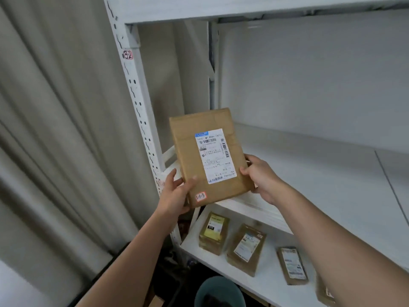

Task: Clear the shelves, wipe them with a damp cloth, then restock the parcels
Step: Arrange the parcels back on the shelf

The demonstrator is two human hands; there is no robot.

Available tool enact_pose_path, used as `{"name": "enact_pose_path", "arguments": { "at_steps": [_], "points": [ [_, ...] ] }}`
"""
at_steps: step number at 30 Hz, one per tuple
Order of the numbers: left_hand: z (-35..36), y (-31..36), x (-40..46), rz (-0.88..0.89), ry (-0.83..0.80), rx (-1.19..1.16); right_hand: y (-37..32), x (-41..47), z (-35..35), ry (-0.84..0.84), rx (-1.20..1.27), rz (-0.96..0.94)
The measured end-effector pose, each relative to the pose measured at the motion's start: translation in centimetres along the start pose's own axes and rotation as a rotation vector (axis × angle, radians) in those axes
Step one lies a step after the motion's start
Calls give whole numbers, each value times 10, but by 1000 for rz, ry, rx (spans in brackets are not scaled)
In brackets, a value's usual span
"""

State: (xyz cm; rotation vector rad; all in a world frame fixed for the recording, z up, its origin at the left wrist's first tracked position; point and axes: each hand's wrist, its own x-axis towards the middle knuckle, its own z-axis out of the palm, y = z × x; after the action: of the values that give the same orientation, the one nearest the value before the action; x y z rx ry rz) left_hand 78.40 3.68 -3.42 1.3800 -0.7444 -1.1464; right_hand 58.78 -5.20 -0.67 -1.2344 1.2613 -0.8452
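Head view: at the centre of the frame a brown cardboard parcel (210, 158) with a white shipping label (215, 155) is held upright, tilted slightly left, over the front edge of the white upper shelf (321, 173). The left hand (177, 193) grips its lower left corner, thumb curled on the front near a small red-edged sticker (201, 196). The right hand (263, 177) pinches its right edge. On the lower shelf (265, 284), lower right, 3 more labelled parcels (246, 249) lie flat, apart. A grey curtain (55, 129) fills the left.
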Motion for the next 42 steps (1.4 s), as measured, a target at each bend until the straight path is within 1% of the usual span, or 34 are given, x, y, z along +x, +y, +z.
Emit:
{"name": "enact_pose_path", "arguments": {
  "at_steps": [2,4,6,9,12,14,16,17,19,20,22,24,26,28,29,31,33,34,35,36,37,38,40,41,42],
  "points": [
    [12,1,16,91,-10,23,-1,13,-9,5,-2,-58],
    [23,3,33,199,-36,106,1,25,-14,29,3,-101],
    [31,6,48,272,-38,196,7,39,-17,56,25,-132],
    [36,9,65,328,-51,247,12,59,-21,58,47,-156],
    [34,11,80,326,-72,216,12,73,-25,49,31,-184],
    [32,17,86,308,-61,194,7,78,-27,53,42,-204],
    [32,25,91,263,-28,210,-3,85,-28,126,34,-223],
    [34,29,91,213,-19,247,-10,90,-29,199,-43,-235],
    [44,33,91,66,-44,318,-21,103,-32,307,-341,-239],
    [49,33,90,-18,-66,352,-25,107,-32,322,-462,-244],
    [55,31,90,-147,-75,409,-30,118,-34,306,-532,-279],
    [56,32,97,-178,9,420,-27,128,-38,293,-450,-290],
    [55,31,110,-137,156,448,-22,132,-39,274,-340,-255],
    [58,32,123,-94,278,542,-16,132,-41,256,-325,-157],
    [60,34,126,-59,310,589,-13,130,-42,242,-359,-69],
    [61,39,135,39,321,635,-10,123,-43,176,-412,140],
    [57,38,147,113,275,666,-9,118,-45,89,-371,242],
    [54,37,155,124,231,669,-11,117,-47,57,-323,249],
    [52,36,159,124,181,618,-13,118,-49,31,-268,242],
    [49,35,164,112,157,525,-14,122,-51,13,-232,216],
    [48,33,167,118,175,439,-15,126,-53,20,-215,177],
    [48,33,167,146,244,387,-16,130,-55,60,-186,129],
    [46,33,165,223,459,399,-17,136,-60,231,-44,23],
    [46,34,163,240,540,416,-17,137,-62,312,29,-19],
    [46,35,160,241,579,421,-16,137,-64,365,76,-48]
  ]
}}
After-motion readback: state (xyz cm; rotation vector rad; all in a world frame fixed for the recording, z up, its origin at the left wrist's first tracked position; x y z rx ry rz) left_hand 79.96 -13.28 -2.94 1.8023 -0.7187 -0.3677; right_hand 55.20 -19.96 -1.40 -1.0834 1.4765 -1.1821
